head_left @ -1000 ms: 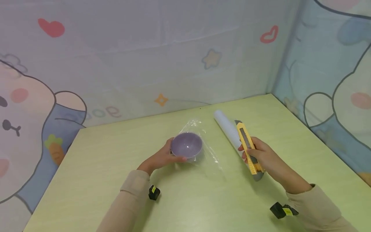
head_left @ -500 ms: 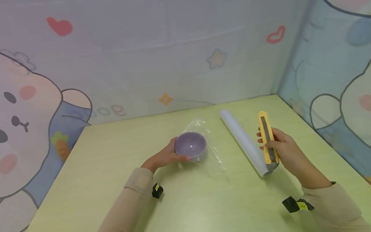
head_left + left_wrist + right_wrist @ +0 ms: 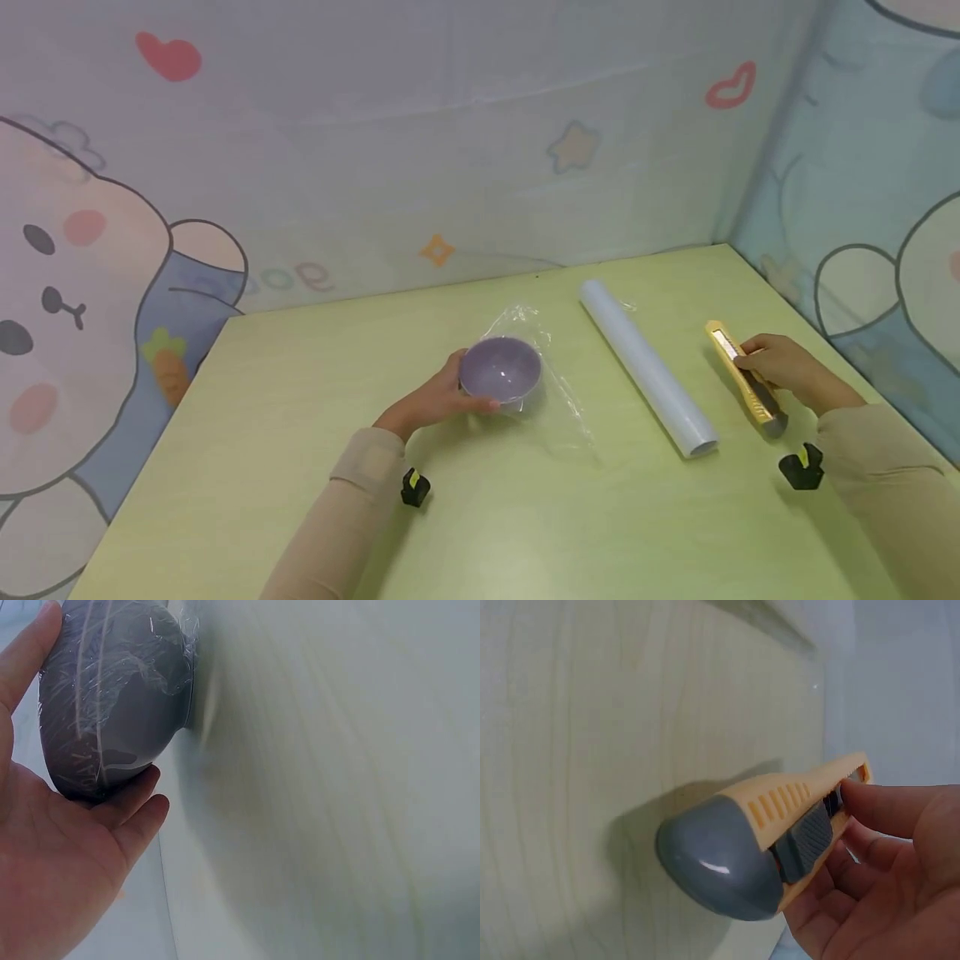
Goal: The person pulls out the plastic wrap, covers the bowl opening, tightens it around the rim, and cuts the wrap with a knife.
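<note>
A purple bowl (image 3: 501,371) stands on the table with clear plastic wrap (image 3: 558,408) clinging around its outside. My left hand (image 3: 438,398) holds the bowl's left side, thumb at the near edge and fingers round the far side. In the left wrist view the wrapped bowl (image 3: 142,690) shows creased film over its wall. My right hand (image 3: 795,371) pinches a yellow utility knife (image 3: 742,379) low over the table at the right. Close up in the right wrist view, the utility knife (image 3: 780,832) has a grey end cap and slider, with the thumb on its upper side.
A white roll (image 3: 648,367) of film lies slantwise on the table (image 3: 262,433) between the bowl and the knife. Behind rises a cartoon-printed curtain (image 3: 360,150), with another along the right. A black wrist camera (image 3: 802,467) hangs by each sleeve.
My right hand has carried the utility knife rightward from over the white roll and lowered it toward the table. The blade tip seen at first no longer shows. My left hand keeps holding the bowl.
</note>
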Tool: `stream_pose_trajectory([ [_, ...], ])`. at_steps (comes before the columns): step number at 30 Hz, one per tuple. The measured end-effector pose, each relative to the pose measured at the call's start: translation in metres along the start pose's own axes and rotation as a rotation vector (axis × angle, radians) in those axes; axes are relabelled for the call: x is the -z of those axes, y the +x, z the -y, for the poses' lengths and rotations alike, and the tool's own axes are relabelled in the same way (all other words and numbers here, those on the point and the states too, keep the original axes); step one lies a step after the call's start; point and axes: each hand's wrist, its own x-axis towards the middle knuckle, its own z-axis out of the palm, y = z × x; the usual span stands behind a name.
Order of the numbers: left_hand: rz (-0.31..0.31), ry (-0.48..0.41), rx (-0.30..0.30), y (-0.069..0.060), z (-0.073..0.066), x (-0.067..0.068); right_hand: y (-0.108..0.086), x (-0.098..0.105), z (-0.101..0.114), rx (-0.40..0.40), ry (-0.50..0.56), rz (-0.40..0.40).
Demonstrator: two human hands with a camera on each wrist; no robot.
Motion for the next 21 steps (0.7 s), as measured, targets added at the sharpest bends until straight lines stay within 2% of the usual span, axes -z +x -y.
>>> stream_pose_trajectory([
  [5,-0.005,0.004,-0.004,0.000,0.000,0.001,0.011,-0.010,0.000,-0.024,0.010,0.050],
  [9,-0.007,0.012,-0.001,-0.001,-0.001,0.001,0.018,-0.018,0.003,-0.005,-0.037,0.050],
  [17,-0.013,0.018,-0.009,0.000,0.001,0.001,0.020,-0.025,0.001,0.026,-0.246,-0.040],
  [21,-0.015,0.011,-0.014,0.000,0.002,0.000,0.020,-0.022,0.006,0.042,-0.296,-0.065],
])
